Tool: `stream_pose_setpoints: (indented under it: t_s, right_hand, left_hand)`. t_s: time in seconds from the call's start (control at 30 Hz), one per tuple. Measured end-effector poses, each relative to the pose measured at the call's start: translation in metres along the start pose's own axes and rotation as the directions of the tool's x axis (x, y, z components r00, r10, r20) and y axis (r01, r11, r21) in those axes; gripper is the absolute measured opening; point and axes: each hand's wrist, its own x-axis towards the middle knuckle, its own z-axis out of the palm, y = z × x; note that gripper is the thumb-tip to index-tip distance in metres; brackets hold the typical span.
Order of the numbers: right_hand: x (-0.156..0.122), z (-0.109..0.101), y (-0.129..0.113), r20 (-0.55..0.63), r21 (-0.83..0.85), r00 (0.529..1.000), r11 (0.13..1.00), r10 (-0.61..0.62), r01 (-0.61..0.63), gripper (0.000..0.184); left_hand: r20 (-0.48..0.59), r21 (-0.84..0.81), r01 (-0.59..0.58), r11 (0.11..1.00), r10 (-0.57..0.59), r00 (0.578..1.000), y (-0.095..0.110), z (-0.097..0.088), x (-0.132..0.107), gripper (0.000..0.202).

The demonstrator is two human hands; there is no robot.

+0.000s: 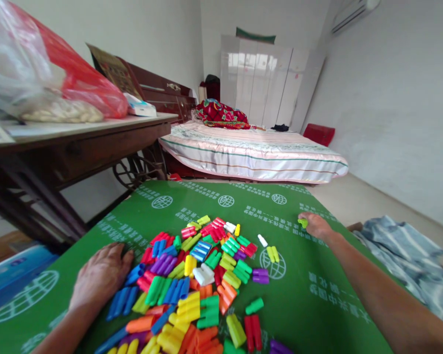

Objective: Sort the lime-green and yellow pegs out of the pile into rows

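My left hand (102, 273) rests palm down on the green table top (288, 314), fingers stretched out, holding nothing. Its thumb side is close to a pile of bullet-shaped plastic building blocks (177, 285) in blue, red, green, yellow, orange, purple and white, many joined side by side in small rows. Out to the right, my right hand (316, 226) is closed on a yellow-green building block (302, 222) near the table's far right part. Between that hand and the pile lie a loose white block (262, 240) and a yellow-green pair (272, 254).
A wooden desk (133, 132) with plastic bags (59, 78) stands at the left. Beyond the table is a bed (251, 152) with a red quilt (221, 114). Grey-blue striped cloth (409, 260) lies past the right edge. A blue box (15, 275) sits low at the left.
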Motion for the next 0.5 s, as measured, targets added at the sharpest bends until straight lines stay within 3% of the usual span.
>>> stream_pose_setpoints:
  t_s: [0.5]
  right_hand:
    - [0.012,-0.009,-0.012,-0.008,-0.083,0.996,0.993,0.085,-0.085,0.052]
  left_hand:
    - [-0.030,0.014,-0.023,1.000,0.023,0.999,-0.002,0.004,-0.001,0.062]
